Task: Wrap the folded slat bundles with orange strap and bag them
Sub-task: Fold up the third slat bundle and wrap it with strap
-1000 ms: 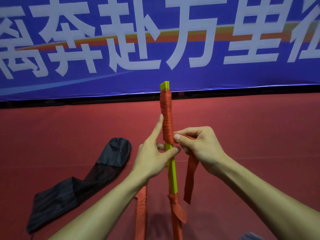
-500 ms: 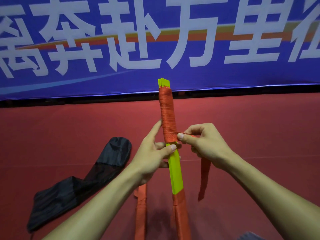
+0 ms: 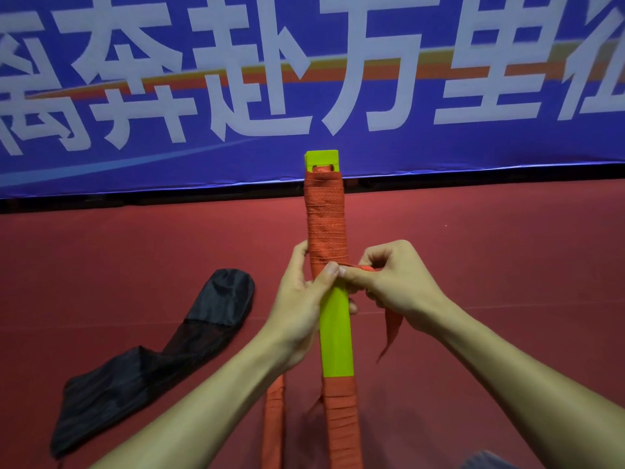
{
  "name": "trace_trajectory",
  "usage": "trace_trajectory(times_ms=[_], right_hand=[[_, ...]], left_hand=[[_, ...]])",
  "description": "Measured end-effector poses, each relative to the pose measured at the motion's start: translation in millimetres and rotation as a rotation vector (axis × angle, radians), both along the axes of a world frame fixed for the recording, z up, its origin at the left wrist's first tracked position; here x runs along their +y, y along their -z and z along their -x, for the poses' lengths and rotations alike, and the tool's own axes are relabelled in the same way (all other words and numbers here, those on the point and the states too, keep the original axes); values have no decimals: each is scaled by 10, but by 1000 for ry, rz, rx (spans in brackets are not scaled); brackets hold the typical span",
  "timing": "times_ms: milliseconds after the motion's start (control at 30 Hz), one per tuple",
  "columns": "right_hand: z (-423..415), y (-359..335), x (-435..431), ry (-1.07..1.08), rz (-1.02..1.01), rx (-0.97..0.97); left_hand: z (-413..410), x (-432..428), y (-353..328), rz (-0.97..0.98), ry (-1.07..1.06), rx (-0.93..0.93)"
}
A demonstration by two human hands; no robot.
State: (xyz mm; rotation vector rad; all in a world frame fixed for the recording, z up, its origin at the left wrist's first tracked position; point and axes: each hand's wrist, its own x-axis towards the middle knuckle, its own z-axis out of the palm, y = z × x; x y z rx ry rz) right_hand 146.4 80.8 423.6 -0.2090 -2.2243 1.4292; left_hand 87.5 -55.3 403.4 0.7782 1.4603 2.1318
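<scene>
The left hand [image 3: 301,306] grips the yellow-green flat slat bundle [image 3: 334,326] at mid-length, thumb pressing the last turn of the orange woven strap [image 3: 324,225]. The right hand [image 3: 389,286], just right of the bundle, pinches the strap's tail. Lost tension there would likely loosen the turns.

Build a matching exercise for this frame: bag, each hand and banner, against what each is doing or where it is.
Things:
1. bag
2. right hand
3. left hand
4. banner

States:
A. pinches the orange strap
B. grips the yellow-green bundle just below the wrap
C. lies on the red floor, left of the hands
D. hangs behind, blue with white characters

Pairs: 1-C, 2-A, 3-B, 4-D
</scene>
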Motion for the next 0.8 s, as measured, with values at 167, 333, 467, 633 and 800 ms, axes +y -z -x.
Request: trace_trajectory(times_ms=[167, 333, 467, 633, 800], right_hand=[[-35, -71, -5, -85, 110, 58], [-62, -78, 70, -157, 59, 43], [-65, -64, 161, -146, 42, 39], [-52, -2, 213, -200, 143, 15], [-57, 29, 221, -221, 118, -69]], left_hand=[[11, 26, 49, -25, -31, 56], [34, 14, 81, -10, -33, 74], [86, -44, 76, 17, -77, 80], [126, -101, 63, 44, -100, 91], [165, -133, 95, 81, -118, 88]])
